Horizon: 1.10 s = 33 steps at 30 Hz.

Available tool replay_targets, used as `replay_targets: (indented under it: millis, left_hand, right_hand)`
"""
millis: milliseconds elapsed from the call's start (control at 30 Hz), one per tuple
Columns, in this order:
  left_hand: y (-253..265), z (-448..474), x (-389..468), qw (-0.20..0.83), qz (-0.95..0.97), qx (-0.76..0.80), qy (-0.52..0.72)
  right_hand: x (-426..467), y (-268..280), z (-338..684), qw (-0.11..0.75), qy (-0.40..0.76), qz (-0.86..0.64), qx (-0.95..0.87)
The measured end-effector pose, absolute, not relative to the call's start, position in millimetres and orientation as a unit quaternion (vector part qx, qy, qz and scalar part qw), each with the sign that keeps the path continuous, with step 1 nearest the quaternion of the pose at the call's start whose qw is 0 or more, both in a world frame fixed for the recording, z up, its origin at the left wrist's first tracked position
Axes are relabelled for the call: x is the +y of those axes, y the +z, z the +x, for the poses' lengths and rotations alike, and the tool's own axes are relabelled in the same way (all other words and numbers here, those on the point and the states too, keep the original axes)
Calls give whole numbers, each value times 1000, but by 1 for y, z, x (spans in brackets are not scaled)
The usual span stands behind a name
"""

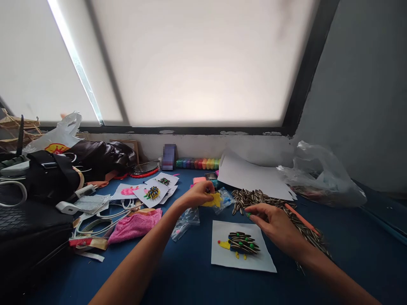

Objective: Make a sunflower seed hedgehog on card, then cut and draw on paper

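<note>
Hedgehog, one: on card, near and left of right hand; long axis left to right, snout left. Right hand, the nearer: fingertips pinching green bit. Left hand, farther: gripping yellow piece.

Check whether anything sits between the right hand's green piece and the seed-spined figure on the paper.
Nothing visible: between the green piece in the right hand and the figure lie only blue table and white paper. Loose seeds lie outside that gap.
</note>
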<state>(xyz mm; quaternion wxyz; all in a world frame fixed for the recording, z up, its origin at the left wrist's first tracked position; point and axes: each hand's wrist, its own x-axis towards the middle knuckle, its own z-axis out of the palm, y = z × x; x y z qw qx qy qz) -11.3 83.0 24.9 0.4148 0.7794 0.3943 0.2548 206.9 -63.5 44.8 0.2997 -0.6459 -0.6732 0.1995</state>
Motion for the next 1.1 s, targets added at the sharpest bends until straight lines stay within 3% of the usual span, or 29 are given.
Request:
replay_targets:
  millis: [367, 833, 1100]
  left_hand:
    - [29, -8, 87, 591, 569, 371, 434]
    - [27, 2, 74, 650, 527, 376, 398]
    - [36, -2, 78, 657, 508, 355, 430]
  right_hand:
    - [13, 25, 152, 221, 182, -646, -707]
    - [-3, 30, 191, 283, 292, -639, -653]
    - [21, 21, 160, 300, 381, -612, -625]
